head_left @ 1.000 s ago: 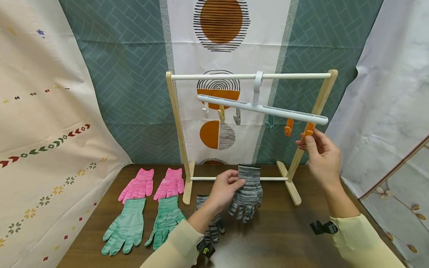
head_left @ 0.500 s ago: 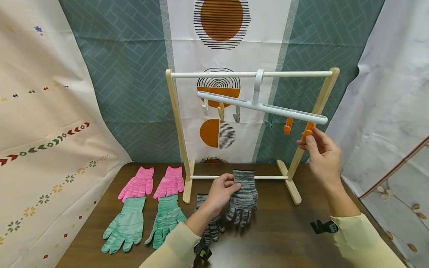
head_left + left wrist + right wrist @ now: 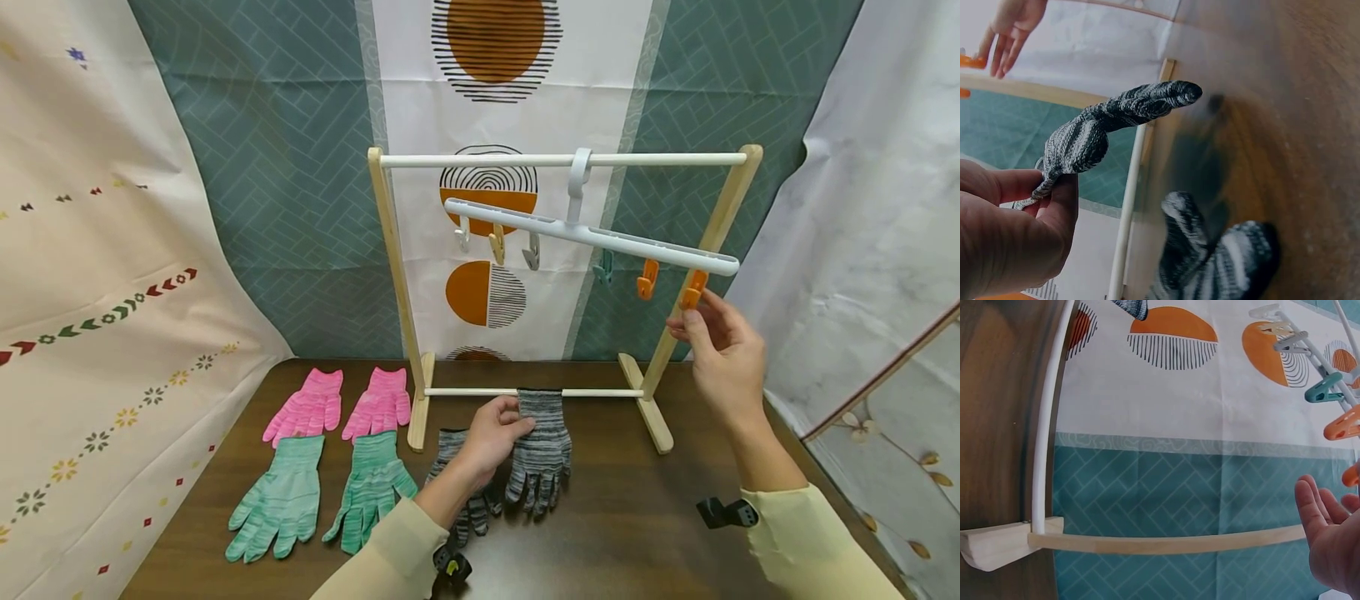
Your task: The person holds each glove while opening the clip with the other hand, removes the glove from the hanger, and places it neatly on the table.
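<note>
My left hand [image 3: 492, 437] pinches a grey-and-black striped knit glove [image 3: 542, 450] by the side of its cuff, fingers hanging down. In the left wrist view the glove [image 3: 1082, 140] is seen edge-on, between thumb and fingers. A matching glove [image 3: 474, 508] lies on the table, partly behind my left forearm. My right hand [image 3: 723, 358] is up at the right end of a white clip hanger [image 3: 592, 237], pinching the outermost orange clip [image 3: 693, 290] at its lower end. In the right wrist view that clip [image 3: 1351, 475] is cut off by the frame edge.
The hanger hooks over the top rod [image 3: 660, 159] of a wooden rack [image 3: 393, 250]. Other clips hang along it, including a second orange one [image 3: 647, 279] and a green one [image 3: 603, 267]. Pink gloves [image 3: 378, 404] and green gloves [image 3: 277, 497] lie at the left on the brown table [image 3: 600, 533].
My left hand has lowered the grey glove and brought it slightly left. The right hand stays at the orange clip; its lower end now shows more above my thumb.
</note>
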`<state>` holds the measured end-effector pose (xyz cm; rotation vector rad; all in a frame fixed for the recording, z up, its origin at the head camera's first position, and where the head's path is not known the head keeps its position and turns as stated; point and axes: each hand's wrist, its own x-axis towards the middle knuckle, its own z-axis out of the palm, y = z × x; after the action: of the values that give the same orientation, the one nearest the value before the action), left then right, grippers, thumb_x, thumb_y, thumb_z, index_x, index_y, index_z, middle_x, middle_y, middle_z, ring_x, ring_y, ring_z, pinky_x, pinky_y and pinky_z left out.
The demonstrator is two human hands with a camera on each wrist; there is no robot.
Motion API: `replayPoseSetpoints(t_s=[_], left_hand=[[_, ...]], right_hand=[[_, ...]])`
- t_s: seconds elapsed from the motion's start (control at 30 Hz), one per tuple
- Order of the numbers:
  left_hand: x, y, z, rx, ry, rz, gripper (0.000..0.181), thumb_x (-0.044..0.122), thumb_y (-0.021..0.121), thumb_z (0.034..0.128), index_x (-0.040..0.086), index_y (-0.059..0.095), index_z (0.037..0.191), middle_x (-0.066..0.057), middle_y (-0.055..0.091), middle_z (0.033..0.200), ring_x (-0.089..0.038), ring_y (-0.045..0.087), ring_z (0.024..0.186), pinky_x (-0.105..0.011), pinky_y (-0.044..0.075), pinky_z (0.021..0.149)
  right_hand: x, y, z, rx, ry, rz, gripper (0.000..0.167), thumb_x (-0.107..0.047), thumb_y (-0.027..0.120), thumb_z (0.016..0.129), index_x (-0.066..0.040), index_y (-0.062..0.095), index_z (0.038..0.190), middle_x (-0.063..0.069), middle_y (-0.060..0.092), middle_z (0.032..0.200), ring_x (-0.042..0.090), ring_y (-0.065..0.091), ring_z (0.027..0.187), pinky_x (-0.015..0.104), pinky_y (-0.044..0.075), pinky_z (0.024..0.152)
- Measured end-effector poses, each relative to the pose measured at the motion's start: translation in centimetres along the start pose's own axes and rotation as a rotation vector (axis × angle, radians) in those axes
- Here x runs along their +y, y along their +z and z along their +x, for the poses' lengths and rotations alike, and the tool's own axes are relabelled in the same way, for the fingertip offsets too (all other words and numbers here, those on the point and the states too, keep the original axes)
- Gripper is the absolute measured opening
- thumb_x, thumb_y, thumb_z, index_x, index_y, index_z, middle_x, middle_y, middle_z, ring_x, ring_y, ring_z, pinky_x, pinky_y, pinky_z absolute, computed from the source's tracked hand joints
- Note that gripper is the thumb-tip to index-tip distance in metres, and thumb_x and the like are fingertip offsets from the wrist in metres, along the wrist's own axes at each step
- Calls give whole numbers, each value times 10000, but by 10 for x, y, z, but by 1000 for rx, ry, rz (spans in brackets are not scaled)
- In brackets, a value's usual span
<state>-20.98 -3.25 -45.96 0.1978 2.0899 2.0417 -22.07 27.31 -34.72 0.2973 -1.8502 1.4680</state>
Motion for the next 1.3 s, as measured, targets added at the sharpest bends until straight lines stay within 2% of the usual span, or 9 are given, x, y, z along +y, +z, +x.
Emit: replayPoseSetpoints(t_s=[0.2,0.3,0.43,0.57,0.67,0.77,0.9,1.13,1.3], left_hand=[[-9,0,2,2,-41,-14,500,94,702,1026,-71,511,1458,-233,665,1310,-386,573,1282,-594,461,1051],[-15,1,3,2,-50,-9,492,76,706,1017,-68,515,1447,-223,674,1292,-338,597,1219,-513,510,955],[-23,3,6,13,-54,24,461,40,716,996,-73,538,1405,-197,684,1219,-284,597,1117,-440,510,865],[-26,3,6,17,-64,64,452,24,717,989,-79,544,1394,-186,677,1196,-297,602,1113,-462,520,894],[-28,2,6,5,-88,85,468,38,708,1001,-66,536,1424,-220,660,1279,-372,607,1215,-537,536,933],[-30,2,5,-7,-107,101,480,51,700,1012,-53,528,1447,-245,640,1335,-418,594,1258,-575,542,929],[-31,0,4,-17,-115,118,492,52,692,1019,-50,513,1466,-252,633,1348,-412,602,1241,-558,545,915],[-29,-1,1,-28,-138,163,520,23,701,1003,-83,489,1466,-275,633,1334,-448,601,1235,-589,526,950],[-31,-1,0,-51,-148,186,505,12,698,999,-103,482,1441,-285,644,1305,-436,627,1181,-558,542,909]], right_hand=[[4,-1,-6,4,22,-52,393,-91,637,1070,-33,621,1459,139,728,1087,73,752,892,192,584,809],[7,-2,-9,3,34,-60,388,-89,638,1069,-39,627,1454,155,725,1093,74,755,895,191,583,806],[11,-4,-13,-4,38,-85,384,-94,639,1070,-56,633,1452,172,726,1148,76,758,911,189,582,804],[15,-5,-18,-12,43,-96,386,-86,641,1068,-57,632,1452,155,730,1192,70,757,918,195,584,807],[20,-6,-23,-28,57,-89,390,-73,638,1067,-41,623,1455,145,724,1200,75,757,928,207,587,822],[25,-9,-28,-47,69,-107,401,-64,642,1064,-30,614,1463,63,724,1192,59,749,935,191,578,831],[29,-12,-34,-64,62,-171,417,-71,659,1057,-42,616,1470,-26,721,1184,7,727,914,138,552,820],[33,-19,-45,-113,28,-323,439,-143,704,1044,-104,633,1475,137,724,1259,-88,642,1016,77,483,826],[41,-25,-51,-150,-33,-383,458,-119,735,1020,-87,639,1466,152,723,1257,-71,627,1041,71,471,849]])
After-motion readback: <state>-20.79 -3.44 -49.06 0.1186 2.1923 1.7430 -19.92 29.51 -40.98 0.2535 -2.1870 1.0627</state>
